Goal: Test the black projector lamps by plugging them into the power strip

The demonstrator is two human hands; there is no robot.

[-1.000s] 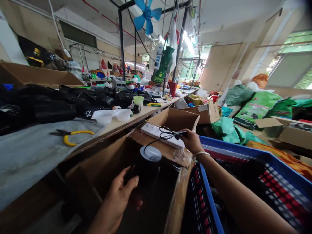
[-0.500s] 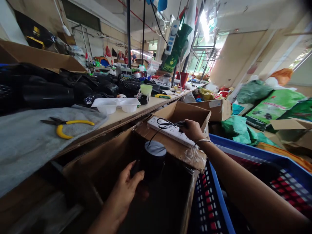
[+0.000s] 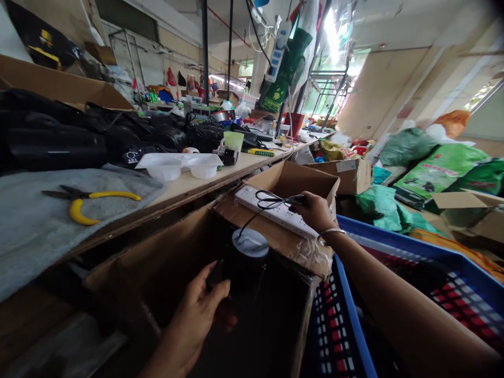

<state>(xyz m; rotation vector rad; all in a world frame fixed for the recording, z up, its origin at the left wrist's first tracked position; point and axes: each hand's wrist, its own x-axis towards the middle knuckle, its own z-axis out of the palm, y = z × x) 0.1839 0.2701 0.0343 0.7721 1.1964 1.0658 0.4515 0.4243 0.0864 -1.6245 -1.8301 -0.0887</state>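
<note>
My left hand point(image 3: 205, 299) is closed on the side handle of a black round appliance point(image 3: 249, 268) with a smooth grey top, inside the dark cardboard box. Its lower part is lost in shadow. A thin black power cord point(image 3: 262, 205) runs from its top up to my right hand point(image 3: 315, 210). That hand pinches the bundled cord over the white power strip point(image 3: 271, 210), which lies on the taped cardboard flap point(image 3: 232, 212). Whether the plug sits in a socket is hidden by my fingers.
A blue plastic basket point(image 3: 352, 315) stands on the right. On the bench at left are yellow-handled pliers point(image 3: 84, 202), a white two-cup tray point(image 3: 185, 165), a pale green cup point(image 3: 233, 142) and black appliances point(image 3: 55, 136). Green sacks point(image 3: 441, 168) lie at far right.
The view has shifted slightly, so the bench things sit a little farther left. Both hands keep their holds on the appliance and the cord, nearly in place.
</note>
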